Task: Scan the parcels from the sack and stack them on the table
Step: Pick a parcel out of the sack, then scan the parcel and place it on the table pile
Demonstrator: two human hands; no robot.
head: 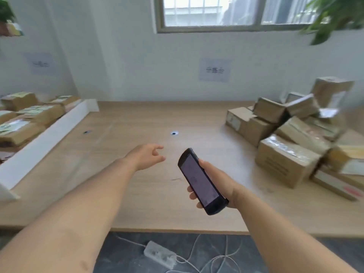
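My right hand (215,181) grips a black handheld scanner (201,180) with its lit screen facing up, above the middle of the wooden table (149,119). My left hand (146,156) reaches forward over the table with relaxed fingers and holds nothing. A loose heap of brown cardboard parcels (295,138) lies on the table's right side, apart from both hands. No sack is in view.
More labelled cardboard parcels (25,119) lie on the left, behind a white divider board (49,134). Two small holes (174,133) sit in the tabletop. On the dark floor below the front edge lie a white power strip (159,254) and cables. A plant hangs at top right.
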